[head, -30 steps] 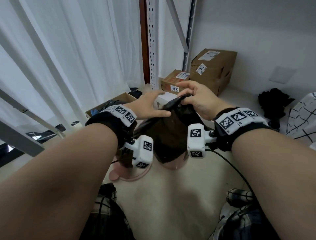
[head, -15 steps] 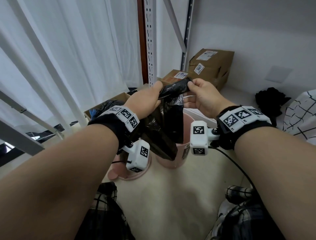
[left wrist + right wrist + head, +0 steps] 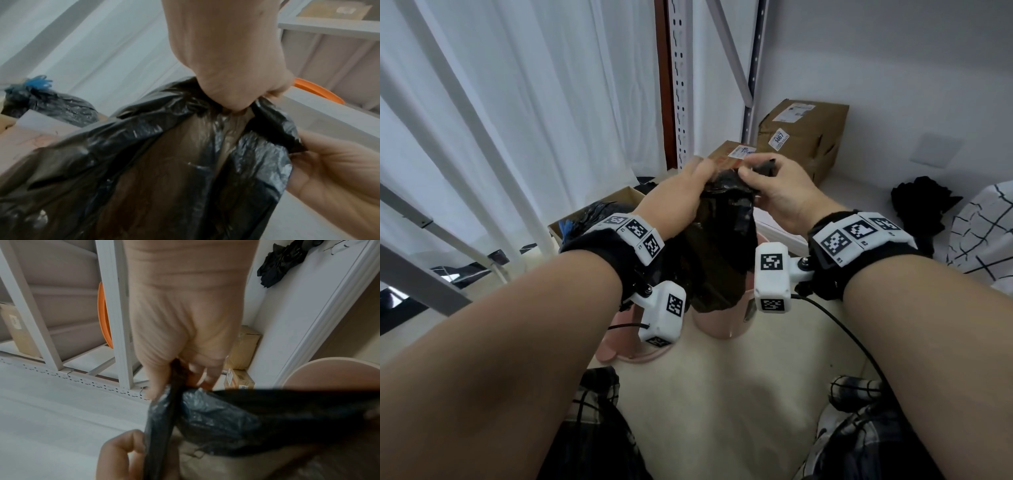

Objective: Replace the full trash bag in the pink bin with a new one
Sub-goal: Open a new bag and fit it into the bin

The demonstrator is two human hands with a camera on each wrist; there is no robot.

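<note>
Hands meet at the top of a black trash bag point(image 3: 717, 250) held above the pink bin point(image 3: 726, 318) on the floor: the left hand point(image 3: 678, 195) clenches the gathered edge in its fist, and the right hand point(image 3: 777, 192) pinches the opposite edge between thumb and fingers. Thin, crinkled film like this looks light, limp and a little slick, and it hangs flat. Its mouth edge is probably the best place to hold, one layer per hand, to pull it apart. Another tied black bag point(image 3: 51, 104) sits in a box toward the curtain.
</note>
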